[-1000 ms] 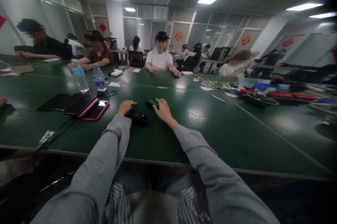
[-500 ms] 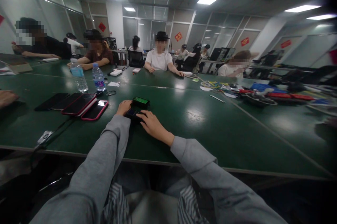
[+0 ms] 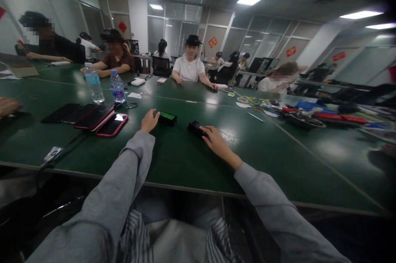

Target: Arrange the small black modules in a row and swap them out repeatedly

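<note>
A small black case with a green circuit board [image 3: 168, 117] showing on top lies on the green table. At its left end is my left hand [image 3: 150, 121], fingers apart, with the fingertips close to or touching the case edge; I cannot tell which. To the right, a black box-shaped part [image 3: 194, 127] sits apart from the case. My right hand [image 3: 218, 141] has its fingers on the near right end of this part, gripping it. The thumb and the part's underside are hidden.
Left of my arms lie several phones [image 3: 93, 117], with a cable and white tag [image 3: 53, 153] nearer the edge. Two water bottles [image 3: 117, 88] stand behind them. A pen [image 3: 256, 117] and piled cables and tools [image 3: 309, 114] lie to the right. People sit across the table.
The black part has moved right, away from the circuit-board case, with my right hand on it. My left hand has shifted slightly and its fingers are more spread.
</note>
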`<state>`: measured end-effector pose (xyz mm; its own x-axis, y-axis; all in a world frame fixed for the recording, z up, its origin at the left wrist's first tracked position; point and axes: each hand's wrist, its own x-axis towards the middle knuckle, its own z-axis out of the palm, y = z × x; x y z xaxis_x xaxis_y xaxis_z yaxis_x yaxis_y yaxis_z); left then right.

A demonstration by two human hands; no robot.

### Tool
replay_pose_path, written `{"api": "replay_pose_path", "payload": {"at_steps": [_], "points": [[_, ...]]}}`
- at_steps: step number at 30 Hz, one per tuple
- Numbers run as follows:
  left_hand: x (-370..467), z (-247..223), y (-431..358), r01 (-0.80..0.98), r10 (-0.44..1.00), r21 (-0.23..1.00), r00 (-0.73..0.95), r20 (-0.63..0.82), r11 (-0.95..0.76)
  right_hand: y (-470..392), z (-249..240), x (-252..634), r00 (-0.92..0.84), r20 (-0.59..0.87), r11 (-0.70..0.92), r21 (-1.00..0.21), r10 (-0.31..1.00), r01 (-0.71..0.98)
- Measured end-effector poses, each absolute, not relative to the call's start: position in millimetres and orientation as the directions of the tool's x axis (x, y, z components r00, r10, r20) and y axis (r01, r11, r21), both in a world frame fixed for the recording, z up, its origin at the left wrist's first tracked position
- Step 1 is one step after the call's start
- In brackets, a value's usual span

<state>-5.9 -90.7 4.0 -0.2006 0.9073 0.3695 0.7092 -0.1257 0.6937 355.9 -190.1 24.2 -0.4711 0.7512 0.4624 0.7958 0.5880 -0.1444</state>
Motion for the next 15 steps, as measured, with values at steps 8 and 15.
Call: {"api": "replay_pose_path", "payload": {"at_steps": [8,15], "points": [[45.6,10.4,-90.6,0.468,0.860,0.880,-0.477,0.182,0.074,-136.1,23.8,302.6,-0.018,0.444,0.096,-0.155,0.896,0.983],[52.5,-1.0,-72.1,0.354,0.936,0.910,-0.189,0.296,-0.217,-145.2,21.3,243.8,-0.244,0.381,0.303,-0.103,0.892,0.947]]}}
